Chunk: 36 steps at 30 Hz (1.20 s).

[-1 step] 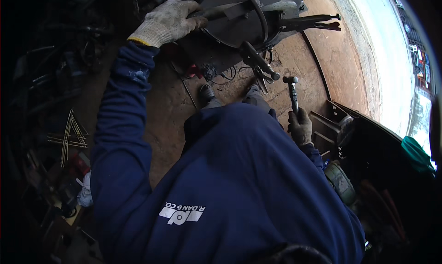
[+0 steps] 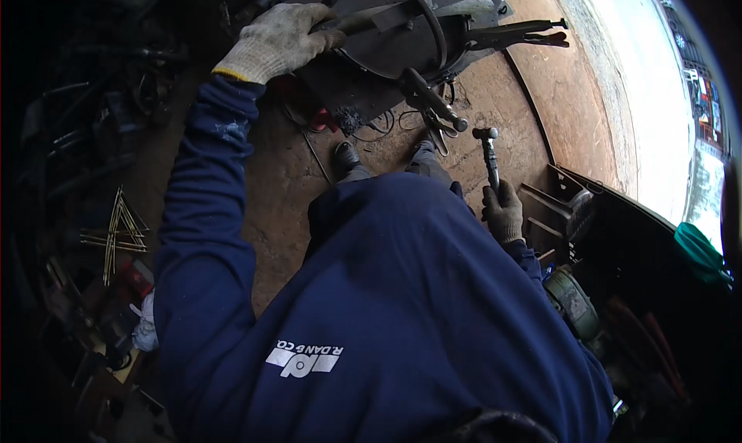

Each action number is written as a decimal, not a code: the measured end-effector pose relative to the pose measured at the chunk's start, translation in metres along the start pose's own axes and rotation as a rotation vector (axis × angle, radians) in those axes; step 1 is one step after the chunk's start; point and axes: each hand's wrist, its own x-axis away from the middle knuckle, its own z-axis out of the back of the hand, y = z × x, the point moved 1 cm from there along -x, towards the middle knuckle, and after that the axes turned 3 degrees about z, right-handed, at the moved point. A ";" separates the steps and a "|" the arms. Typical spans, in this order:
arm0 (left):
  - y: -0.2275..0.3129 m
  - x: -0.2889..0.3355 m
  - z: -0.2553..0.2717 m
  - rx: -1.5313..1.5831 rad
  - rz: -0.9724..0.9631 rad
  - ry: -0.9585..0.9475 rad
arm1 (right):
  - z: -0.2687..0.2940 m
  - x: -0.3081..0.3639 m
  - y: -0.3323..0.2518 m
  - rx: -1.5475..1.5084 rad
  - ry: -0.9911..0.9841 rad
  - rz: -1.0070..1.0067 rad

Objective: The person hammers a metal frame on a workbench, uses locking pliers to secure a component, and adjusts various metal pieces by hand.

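My left hand [image 2: 280,41], in a pale knit glove with a yellow cuff, is closed around the near end of a grey metal bar [image 2: 471,7]. The bar lies across a round metal frame [image 2: 371,71] on a dark work surface. Dark locking pliers [image 2: 518,35] stick out from the frame's right side. A clamp-like metal tool [image 2: 433,99] hangs at its near edge. Lower right, my gloved right hand [image 2: 504,211] grips a ball-peen hammer [image 2: 492,153] by the handle, head up and apart from the frame.
Cables [image 2: 382,126] trail on the brown floor [image 2: 282,203] by my feet. On the left, thin yellowish rods [image 2: 116,230] lie crossed near dark scrap. To the right stand a dark metal bin [image 2: 649,219], a green rounded object [image 2: 572,300] and a green cloth [image 2: 699,250].
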 end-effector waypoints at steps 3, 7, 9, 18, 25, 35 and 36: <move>-0.023 -0.002 -0.034 0.097 -0.206 0.159 | -0.003 0.010 -0.007 0.019 0.007 -0.078; 0.001 0.017 -0.050 0.101 -0.141 0.317 | 0.004 0.009 0.000 0.011 0.023 -0.115; -0.002 0.014 -0.060 0.173 -0.214 0.483 | 0.009 -0.002 0.005 0.049 0.040 -0.090; 0.017 0.015 -0.051 0.242 -0.058 0.501 | 0.051 -0.107 -0.003 -0.102 -0.066 -0.046; 0.055 0.034 -0.052 0.127 0.233 0.464 | 0.102 -0.217 -0.031 -0.148 -0.182 0.088; 0.061 0.017 -0.082 -0.042 0.342 0.385 | 0.112 -0.302 -0.069 -0.299 -0.299 0.172; 0.058 0.016 -0.081 -0.026 0.348 0.368 | 0.110 -0.300 -0.074 -0.296 -0.313 0.168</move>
